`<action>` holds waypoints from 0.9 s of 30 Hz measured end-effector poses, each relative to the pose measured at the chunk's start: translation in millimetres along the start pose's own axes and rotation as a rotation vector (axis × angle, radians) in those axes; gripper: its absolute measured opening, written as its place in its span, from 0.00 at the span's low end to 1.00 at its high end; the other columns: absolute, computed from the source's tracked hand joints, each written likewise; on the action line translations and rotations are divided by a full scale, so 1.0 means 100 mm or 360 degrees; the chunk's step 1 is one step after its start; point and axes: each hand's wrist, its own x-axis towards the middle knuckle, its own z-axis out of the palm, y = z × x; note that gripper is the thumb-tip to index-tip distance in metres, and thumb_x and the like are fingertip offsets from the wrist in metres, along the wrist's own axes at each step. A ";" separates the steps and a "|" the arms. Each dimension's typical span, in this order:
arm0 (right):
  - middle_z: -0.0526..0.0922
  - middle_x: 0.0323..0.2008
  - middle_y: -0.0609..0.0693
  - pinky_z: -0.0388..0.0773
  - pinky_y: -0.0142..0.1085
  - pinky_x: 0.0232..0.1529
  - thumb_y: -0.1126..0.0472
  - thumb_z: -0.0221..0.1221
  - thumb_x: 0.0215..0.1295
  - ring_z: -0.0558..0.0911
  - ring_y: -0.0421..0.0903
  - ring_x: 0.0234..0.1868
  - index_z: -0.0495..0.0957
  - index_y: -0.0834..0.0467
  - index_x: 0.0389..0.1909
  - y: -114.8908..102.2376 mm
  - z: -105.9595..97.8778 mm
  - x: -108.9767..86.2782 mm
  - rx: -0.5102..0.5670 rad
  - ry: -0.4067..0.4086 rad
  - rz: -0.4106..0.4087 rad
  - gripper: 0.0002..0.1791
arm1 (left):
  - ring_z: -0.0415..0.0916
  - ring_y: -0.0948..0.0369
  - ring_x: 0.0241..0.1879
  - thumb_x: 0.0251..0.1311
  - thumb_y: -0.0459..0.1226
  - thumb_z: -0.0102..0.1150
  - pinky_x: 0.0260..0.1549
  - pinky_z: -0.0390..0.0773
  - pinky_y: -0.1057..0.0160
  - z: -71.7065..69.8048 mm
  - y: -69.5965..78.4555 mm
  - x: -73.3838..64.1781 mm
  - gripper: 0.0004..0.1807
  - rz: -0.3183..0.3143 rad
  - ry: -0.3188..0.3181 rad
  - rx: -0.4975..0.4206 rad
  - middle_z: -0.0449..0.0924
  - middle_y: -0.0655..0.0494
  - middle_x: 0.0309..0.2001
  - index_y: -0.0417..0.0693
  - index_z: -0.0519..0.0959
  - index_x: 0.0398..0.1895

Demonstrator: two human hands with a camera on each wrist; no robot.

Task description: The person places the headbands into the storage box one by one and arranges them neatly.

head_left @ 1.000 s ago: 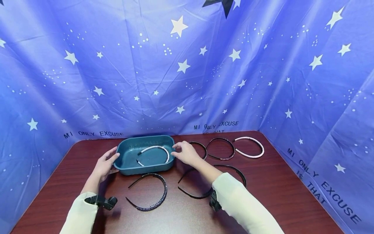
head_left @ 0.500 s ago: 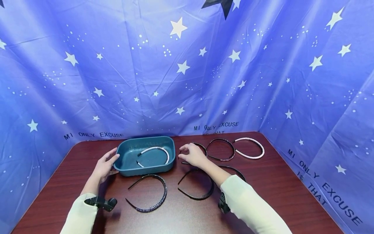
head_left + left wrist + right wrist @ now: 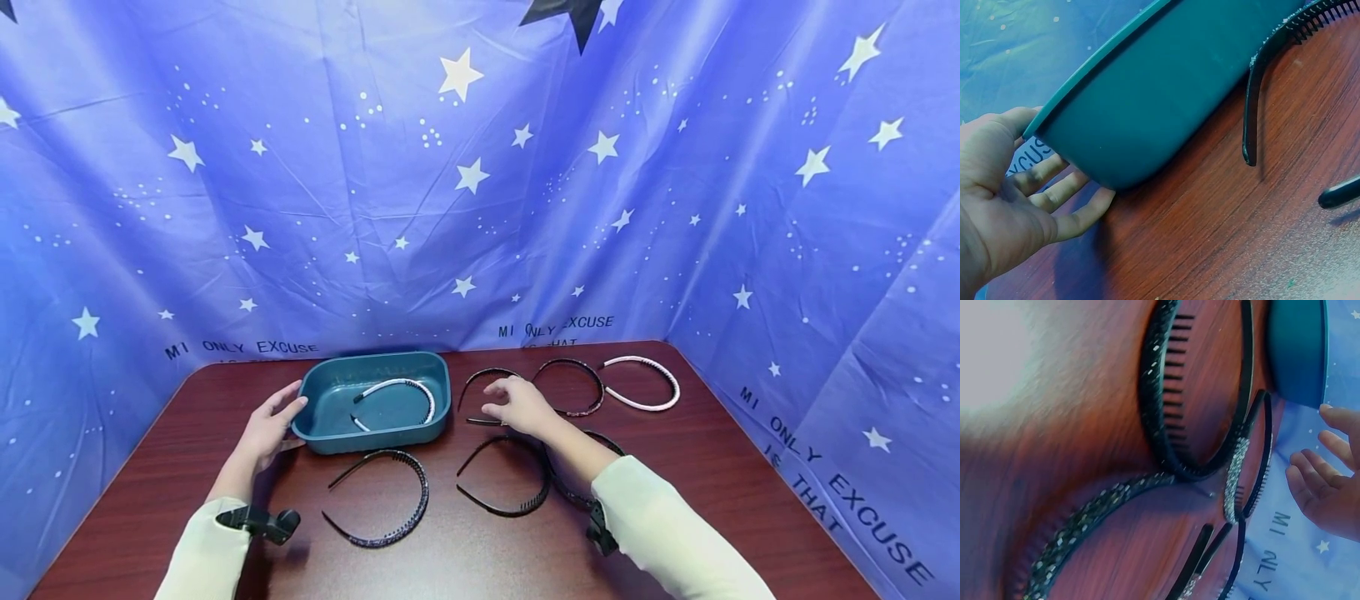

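My left hand [image 3: 266, 425] touches the left end of a teal plastic basin [image 3: 375, 435], thumb at the rim and fingers spread against the outer wall. Inside the basin lies a white headband [image 3: 431, 400]. My right hand [image 3: 523, 407] hovers over a black headband [image 3: 480, 375] just right of the basin, thumb and fingers apart with nothing between them; part of that headband is hidden behind the hand. In the right wrist view the right hand's fingers [image 3: 1313, 472] are loosely bent. Another black headband [image 3: 517, 510] lies below the right hand.
A dark glittery headband [image 3: 408, 521] lies in front of the basin. At the back right are a dark headband with pinkish glitter [image 3: 581, 412] and a pale pink one [image 3: 673, 387]. One more black headband [image 3: 600, 437] is partly under my right forearm. A starry curtain [image 3: 480, 233] surrounds the table.
My right hand has left the basin's right end and moved right, over the black headband beside it. The left hand stays at the basin, which has not visibly moved.
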 end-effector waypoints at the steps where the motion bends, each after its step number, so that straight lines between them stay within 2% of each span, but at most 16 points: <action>1: 0.79 0.44 0.58 0.76 0.45 0.49 0.59 0.63 0.58 0.82 0.43 0.28 0.79 0.62 0.46 0.01 -0.01 -0.01 0.0007 -0.0005 0.0010 0.16 | 0.59 0.43 0.62 0.67 0.52 0.46 0.43 0.80 0.49 0.00 0.00 0.00 0.37 0.0002 0.0000 0.0001 0.45 0.40 0.72 0.51 0.47 0.74; 7: 0.81 0.43 0.56 0.76 0.45 0.48 0.58 0.64 0.57 0.80 0.48 0.43 0.80 0.60 0.45 0.12 -0.05 -0.05 -0.0051 0.0004 0.0034 0.16 | 0.58 0.42 0.62 0.66 0.53 0.46 0.43 0.80 0.49 0.00 0.00 0.00 0.38 0.0006 -0.0001 0.0008 0.44 0.40 0.72 0.51 0.47 0.74; 11: 0.82 0.41 0.55 0.76 0.44 0.46 0.58 0.64 0.57 0.80 0.48 0.43 0.80 0.61 0.45 0.20 -0.07 -0.07 -0.0092 0.0013 0.0038 0.16 | 0.59 0.43 0.62 0.66 0.53 0.46 0.43 0.81 0.50 0.00 0.00 0.00 0.38 -0.0007 0.0004 0.0001 0.44 0.40 0.72 0.51 0.47 0.74; 19: 0.82 0.36 0.53 0.75 0.39 0.40 0.59 0.64 0.55 0.78 0.45 0.36 0.80 0.62 0.43 0.34 -0.17 -0.14 -0.0127 0.0011 0.0034 0.16 | 0.57 0.43 0.63 0.67 0.52 0.46 0.42 0.81 0.50 0.00 -0.01 -0.02 0.37 -0.0024 0.0005 -0.0007 0.44 0.41 0.72 0.51 0.47 0.74; 27: 0.81 0.36 0.56 0.75 0.42 0.40 0.59 0.64 0.55 0.79 0.50 0.39 0.80 0.63 0.43 0.48 -0.28 -0.24 -0.0189 0.0017 0.0022 0.16 | 0.56 0.41 0.64 0.67 0.52 0.46 0.43 0.80 0.49 0.00 0.01 -0.02 0.37 -0.0010 0.0005 -0.0004 0.44 0.41 0.72 0.51 0.47 0.74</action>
